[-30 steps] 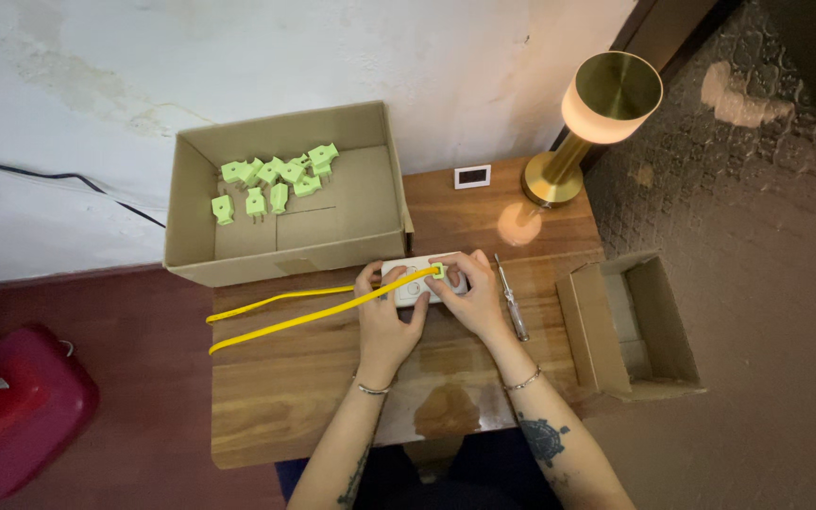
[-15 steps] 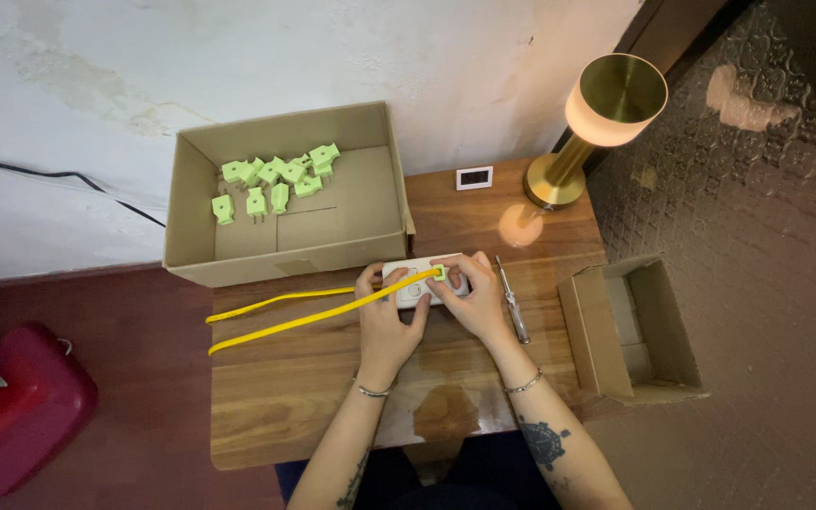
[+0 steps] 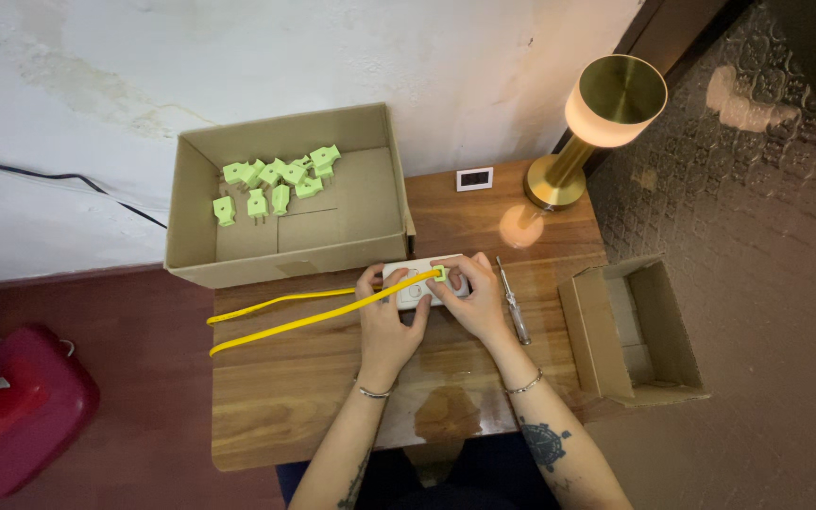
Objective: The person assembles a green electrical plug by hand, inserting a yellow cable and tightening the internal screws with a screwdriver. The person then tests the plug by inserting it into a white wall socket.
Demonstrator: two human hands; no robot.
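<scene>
Head view: left hand [image 3: 385, 321] and right hand [image 3: 472, 297] closed around a white power strip [image 3: 415, 283] at table [image 3: 285, 406] centre, fingertips pinching a green plug [image 3: 440, 274]. Yellow cable [image 3: 304, 316] trailing toward 9 o'clock. Screwdriver [image 3: 513, 300] just at 3 o'clock; cardboard box [image 3: 370, 247] of green plugs [image 3: 271, 179] at 11.

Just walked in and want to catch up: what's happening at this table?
A person holds a white power strip on the wooden table with the left hand, while the right hand presses a green plug with a yellow cable at it. More green plugs lie in the cardboard box; a screwdriver lies beside.
</scene>
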